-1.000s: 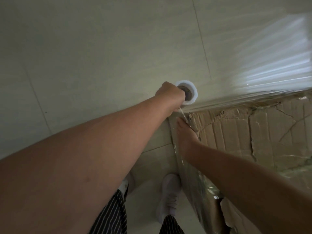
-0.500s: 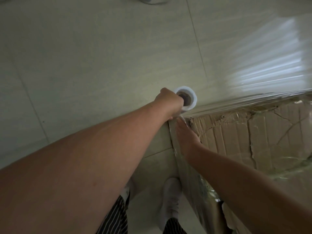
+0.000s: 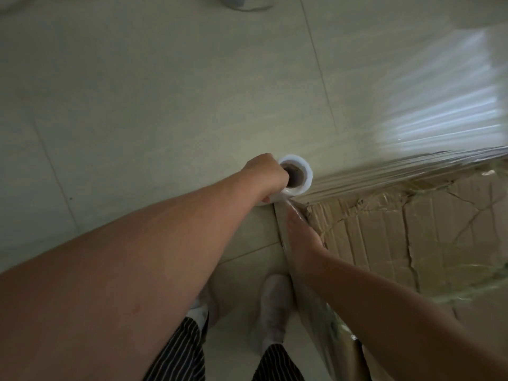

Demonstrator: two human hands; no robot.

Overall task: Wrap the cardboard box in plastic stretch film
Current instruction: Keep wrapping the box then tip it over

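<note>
Pale floor tiles (image 3: 137, 92) with thin grout lines fill most of the view, and a rounded grey object (image 3: 244, 2) at the top edge is cut off too far to identify. The left hand (image 3: 264, 174) grips the near end of the roll of stretch film (image 3: 295, 177), its fingers curled round the white rim beside the brown core; the fingertips are hidden behind the roll, so how far they reach in cannot be told. From the roll a sheet of film (image 3: 412, 171) runs taut to the right along the far side of the cardboard box (image 3: 426, 243), blurred and streaked with glare, so its upper edge is hard to make out. The box sits on the floor at the right, its creased, torn top already under clear film, and it runs off the right and bottom edges. The right hand (image 3: 298, 229) lies flat on the box's near corner just beside the roll, fingers straight and held together, pointing toward the roll; the palm side is hidden. Below, one white shoe (image 3: 272, 303) stands just beside the box's wrapped side, the other is mostly covered by the left forearm, and striped trousers (image 3: 181, 350) are cut off at the bottom edge.
</note>
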